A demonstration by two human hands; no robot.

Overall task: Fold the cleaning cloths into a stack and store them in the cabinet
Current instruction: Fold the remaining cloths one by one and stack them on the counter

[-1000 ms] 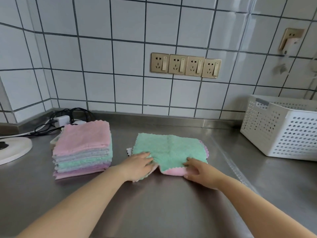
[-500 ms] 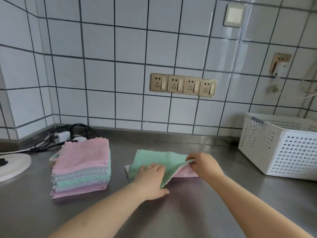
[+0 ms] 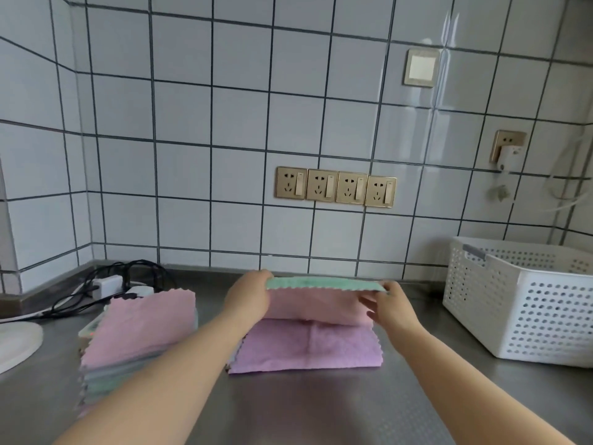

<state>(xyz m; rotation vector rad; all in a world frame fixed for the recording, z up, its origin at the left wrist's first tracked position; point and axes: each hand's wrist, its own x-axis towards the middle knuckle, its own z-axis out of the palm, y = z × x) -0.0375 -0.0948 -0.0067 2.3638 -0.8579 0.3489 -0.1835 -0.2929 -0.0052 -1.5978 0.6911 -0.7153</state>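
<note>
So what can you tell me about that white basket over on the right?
The white basket is a plastic-looking bin with straight walls pierced by rows of small round holes, solid along the rim and corners. It stands upright on the steel counter, close to the tiled wall. A grey tab sits on its near rim. Neither hand touches it. Its inside is mostly out of sight.

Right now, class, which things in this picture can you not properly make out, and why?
Head view only:
- Folded stack: blurred, partly covered by the left forearm; cloth count unclear.
- Cloth pile under the lifted cloth: only the purple top cloth shows.
- White basket: cut off by the right edge; contents hidden.
- Cabinet: out of frame.
</note>
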